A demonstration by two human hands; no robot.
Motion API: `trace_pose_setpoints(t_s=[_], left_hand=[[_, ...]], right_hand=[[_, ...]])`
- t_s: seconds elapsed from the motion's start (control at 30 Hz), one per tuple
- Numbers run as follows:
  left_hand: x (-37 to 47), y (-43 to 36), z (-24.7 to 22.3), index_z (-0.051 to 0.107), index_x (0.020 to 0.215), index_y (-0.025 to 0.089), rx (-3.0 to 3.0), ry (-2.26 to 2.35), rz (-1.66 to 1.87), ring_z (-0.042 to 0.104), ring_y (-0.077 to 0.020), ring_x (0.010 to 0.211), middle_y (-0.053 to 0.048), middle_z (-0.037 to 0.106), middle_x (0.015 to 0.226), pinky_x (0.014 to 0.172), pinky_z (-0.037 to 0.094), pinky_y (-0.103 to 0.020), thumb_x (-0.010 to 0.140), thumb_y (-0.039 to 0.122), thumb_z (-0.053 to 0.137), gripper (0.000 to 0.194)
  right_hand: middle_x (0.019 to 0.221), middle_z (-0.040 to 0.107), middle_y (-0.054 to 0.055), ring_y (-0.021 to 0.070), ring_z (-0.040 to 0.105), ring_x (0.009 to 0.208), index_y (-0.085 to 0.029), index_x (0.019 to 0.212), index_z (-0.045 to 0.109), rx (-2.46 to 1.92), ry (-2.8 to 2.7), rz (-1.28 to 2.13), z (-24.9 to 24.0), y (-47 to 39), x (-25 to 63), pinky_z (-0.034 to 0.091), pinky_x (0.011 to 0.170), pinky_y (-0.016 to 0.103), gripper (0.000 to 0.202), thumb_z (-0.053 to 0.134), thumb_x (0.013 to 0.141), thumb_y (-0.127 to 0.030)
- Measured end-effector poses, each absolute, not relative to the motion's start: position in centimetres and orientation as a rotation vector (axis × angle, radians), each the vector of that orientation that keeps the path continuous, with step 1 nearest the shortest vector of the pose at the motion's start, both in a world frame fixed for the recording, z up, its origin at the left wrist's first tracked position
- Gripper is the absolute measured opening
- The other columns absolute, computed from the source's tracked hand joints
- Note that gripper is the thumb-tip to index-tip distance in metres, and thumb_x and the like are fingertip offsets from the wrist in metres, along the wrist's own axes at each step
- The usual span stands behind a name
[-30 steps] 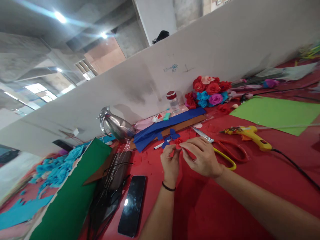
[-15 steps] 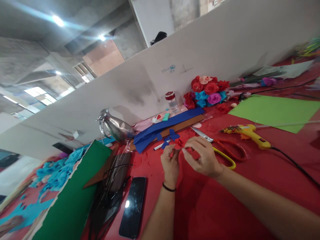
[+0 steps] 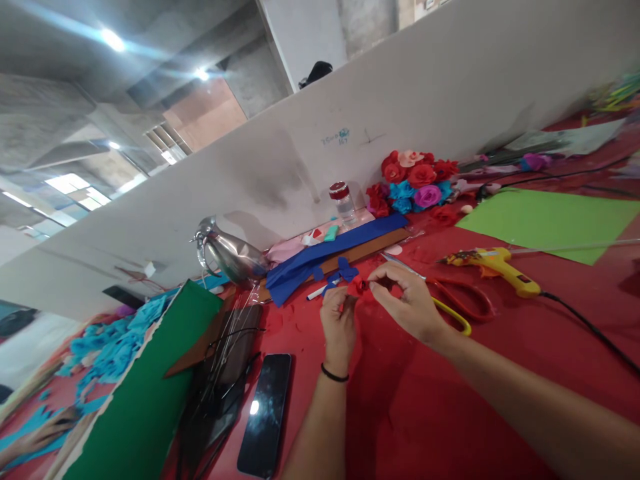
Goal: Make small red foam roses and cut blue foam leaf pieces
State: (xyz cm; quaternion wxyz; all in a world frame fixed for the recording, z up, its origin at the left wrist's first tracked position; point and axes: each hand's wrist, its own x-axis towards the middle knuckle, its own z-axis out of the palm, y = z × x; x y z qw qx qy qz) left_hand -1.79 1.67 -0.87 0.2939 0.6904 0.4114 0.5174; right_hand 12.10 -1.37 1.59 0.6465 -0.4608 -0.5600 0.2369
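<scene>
A small red paper flower (image 3: 357, 287) is held up over the red table between my two hands. My left hand (image 3: 339, 330), with a black band at its wrist, pinches it from below; the exact grip is hidden by the fingers. From the other side, the closed thumb and forefinger of my right hand (image 3: 407, 303) pinch the flower's edge. Just beyond the fingers lie blue paper petals (image 3: 346, 269) and a white marker (image 3: 323, 289). Scissors (image 3: 463, 300) with red and yellow handles rest beside my right hand, their blades partly hidden by it.
A yellow glue gun (image 3: 510, 268) with a black cord lies at right, before a green sheet (image 3: 550, 223). Paper flowers (image 3: 420, 180), a lidded jar (image 3: 344, 200) and a metal jug (image 3: 233, 253) line the partition. A phone (image 3: 265, 417) lies at left; another person's hand (image 3: 50, 430) touches blue paper.
The fingertips have moved slightly apart, and my right hand has turned and shifted right, so the red flower shows more. At far left, the other person's hand reaches further in.
</scene>
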Motion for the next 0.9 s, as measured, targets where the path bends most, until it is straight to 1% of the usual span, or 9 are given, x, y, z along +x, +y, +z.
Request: trace_pose_setpoints(t_s=[0.07, 0.13, 0.23, 0.33, 0.4, 0.5, 0.63, 0.73, 0.9], left_hand=[[-1.88, 1.73, -0.76, 0.066, 0.071, 0.019, 1.842, 1.122, 1.374, 0.057, -0.0174, 0.077, -0.004, 0.065, 0.074, 0.072, 0.045, -0.029, 0.082, 0.025, 0.059, 0.015], [-1.96, 1.82, -0.78, 0.065, 0.07, 0.018, 1.841, 1.155, 1.368, 0.056, -0.0168, 0.076, -0.003, 0.063, 0.072, 0.071, 0.044, -0.028, 0.082, 0.024, 0.058, 0.015], [-1.96, 1.97, -0.79, 0.064, 0.068, 0.018, 1.907, 1.153, 1.365, 0.054, -0.0163, 0.072, -0.003, 0.063, 0.071, 0.071, 0.043, -0.028, 0.084, 0.022, 0.057, 0.017], [-1.86, 2.06, -0.56, 0.065, 0.066, 0.019, 2.03, 1.111, 1.372, 0.054, -0.0167, 0.072, -0.004, 0.066, 0.072, 0.072, 0.041, -0.03, 0.084, 0.017, 0.055, 0.021], [-1.85, 2.05, -0.32, 0.066, 0.066, 0.019, 2.079, 1.099, 1.371, 0.056, -0.0177, 0.074, -0.005, 0.069, 0.075, 0.073, 0.041, -0.03, 0.084, 0.016, 0.054, 0.022], [-1.99, 1.96, 0.02, 0.069, 0.072, 0.02, 2.088, 1.073, 1.341, 0.057, -0.0188, 0.079, -0.006, 0.07, 0.079, 0.075, 0.042, -0.032, 0.085, 0.018, 0.054, 0.019], [-2.31, 1.89, 0.02, 0.071, 0.081, 0.021, 2.029, 1.019, 1.306, 0.058, -0.0189, 0.083, -0.007, 0.07, 0.085, 0.077, 0.044, -0.032, 0.086, 0.023, 0.055, 0.017], [-2.44, 1.98, -0.41, 0.071, 0.083, 0.02, 1.915, 1.006, 1.338, 0.058, -0.0188, 0.085, -0.007, 0.069, 0.088, 0.079, 0.045, -0.032, 0.086, 0.029, 0.056, 0.018], [-2.35, 2.14, -0.87, 0.071, 0.081, 0.019, 1.732, 0.99, 1.33, 0.06, -0.0192, 0.088, -0.007, 0.068, 0.089, 0.081, 0.047, -0.032, 0.083, 0.035, 0.06, 0.02]], right_hand=[[0.064, 0.054, -0.001, 0.0128, 0.047, 0.06, -0.02, 0.071, 0.058, -1.052, -1.213, 0.739, 1.4, -1.16, 12.11, 0.038, 0.055, 0.026, 0.009, 0.055, 0.077, -0.025], [0.061, 0.049, -0.003, 0.0116, 0.043, 0.057, -0.02, 0.069, 0.056, -1.019, -1.135, 0.92, 1.25, -0.92, 12.19, 0.035, 0.053, 0.025, 0.015, 0.056, 0.078, -0.031], [0.059, 0.045, -0.004, 0.0113, 0.04, 0.058, -0.02, 0.064, 0.053, -0.972, -1.047, 1.021, 1.38, -0.69, 12.44, 0.033, 0.055, 0.026, 0.023, 0.057, 0.079, -0.038], [0.059, 0.045, -0.004, 0.011, 0.039, 0.058, -0.02, 0.063, 0.053, -0.996, -1.073, 1.086, 1.82, -0.65, 12.67, 0.031, 0.055, 0.026, 0.026, 0.06, 0.075, -0.042], [0.057, 0.046, -0.004, 0.0108, 0.039, 0.056, -0.019, 0.06, 0.054, -1.009, -1.1, 1.153, 2.08, -0.64, 12.77, 0.031, 0.055, 0.026, 0.026, 0.063, 0.071, -0.042], [0.055, 0.049, -0.004, 0.0109, 0.041, 0.054, -0.02, 0.058, 0.055, -0.982, -1.054, 1.257, 2.22, -0.59, 12.88, 0.032, 0.054, 0.026, 0.024, 0.064, 0.068, -0.04], [0.054, 0.051, -0.003, 0.0107, 0.043, 0.052, -0.02, 0.057, 0.055, -0.937, -0.989, 1.356, 2.06, -0.46, 12.98, 0.033, 0.053, 0.026, 0.022, 0.063, 0.067, -0.038], [0.054, 0.051, -0.003, 0.0103, 0.042, 0.052, -0.02, 0.057, 0.055, -0.929, -0.996, 1.339, 1.81, -0.38, 12.9, 0.033, 0.053, 0.026, 0.022, 0.064, 0.067, -0.037], [0.056, 0.051, -0.003, 0.0106, 0.043, 0.052, -0.02, 0.059, 0.055, -0.912, -1.002, 1.328, 1.45, -0.37, 12.59, 0.034, 0.053, 0.026, 0.024, 0.063, 0.07, -0.039]])
